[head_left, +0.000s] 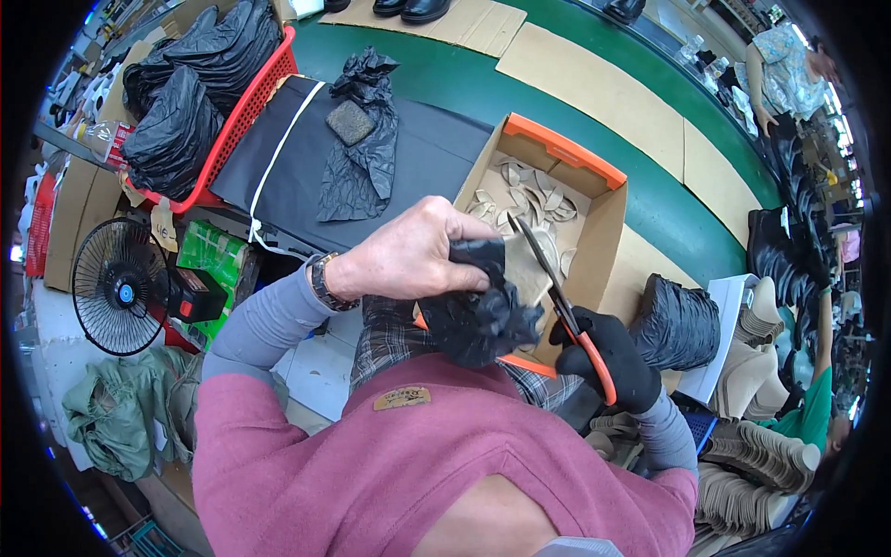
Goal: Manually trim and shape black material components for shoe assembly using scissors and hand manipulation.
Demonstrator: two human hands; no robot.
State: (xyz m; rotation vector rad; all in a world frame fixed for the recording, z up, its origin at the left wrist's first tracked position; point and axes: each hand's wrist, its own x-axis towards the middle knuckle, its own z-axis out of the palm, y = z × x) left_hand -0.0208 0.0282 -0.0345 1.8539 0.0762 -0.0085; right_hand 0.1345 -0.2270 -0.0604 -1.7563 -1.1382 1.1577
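Crumpled thin black material (487, 325), like plastic film, is pinched in my bare left hand (408, 255). A beige piece (527, 269) shows just beyond it; whether my left hand holds this too, I cannot tell. My right hand (620, 362), in a black glove, grips a pair of scissors (546, 260) with orange-red handles. Their dark blades point up and away, slightly parted, beside the beige piece. Under both hands stands a cardboard box (599, 218) with an orange rim. Loose beige scraps (534, 195) lie inside it.
At left, a red basket (246, 121) holds black plastic bags, with a fan (125, 288) below it. A dark block (350, 122) rests on crumpled plastic. A wrapped black bundle (676, 320) and stacked beige insoles (756, 455) are at right. Another person (789, 70) stands far right.
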